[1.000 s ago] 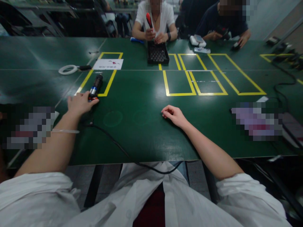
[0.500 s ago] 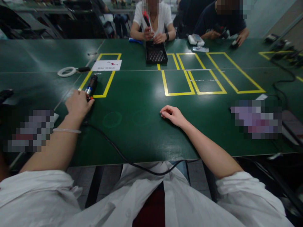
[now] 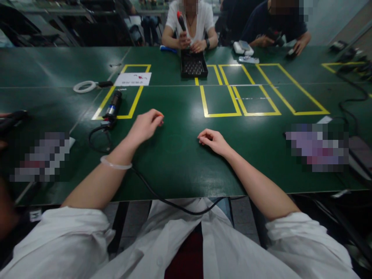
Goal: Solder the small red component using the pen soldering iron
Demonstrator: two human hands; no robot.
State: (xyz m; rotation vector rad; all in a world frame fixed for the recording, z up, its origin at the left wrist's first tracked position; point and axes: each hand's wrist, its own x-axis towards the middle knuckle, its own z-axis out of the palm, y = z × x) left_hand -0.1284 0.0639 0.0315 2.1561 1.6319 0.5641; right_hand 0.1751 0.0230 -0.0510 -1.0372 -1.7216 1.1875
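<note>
My left hand [image 3: 147, 126] is over the green table [image 3: 174, 170], left of the middle, with its fingers curled closed. A small orange spot shows at its fingertips; I cannot make out what it is. To the left of that hand lies a black cylindrical tool [image 3: 114, 104] with silver and blue bands, apart from the fingers. Its black cord [image 3: 145, 184] loops on the table, passes by my left wrist and hangs over the front edge. My right hand [image 3: 213, 140] rests on the table right of the middle, loosely closed, with nothing visible in it.
Yellow tape rectangles [image 3: 221, 115] mark the table. A white sheet [image 3: 133, 79] and a coiled white cable [image 3: 84, 86] lie at the left. Across the table, a person in white holds a red-and-black tool [image 3: 181, 21] above a black tray [image 3: 207, 71]. Another person sits at the right.
My left hand has left the cylindrical tool and moved right, nearer the middle of the table. The tool stays lying at the left. My right hand has hardly moved.
</note>
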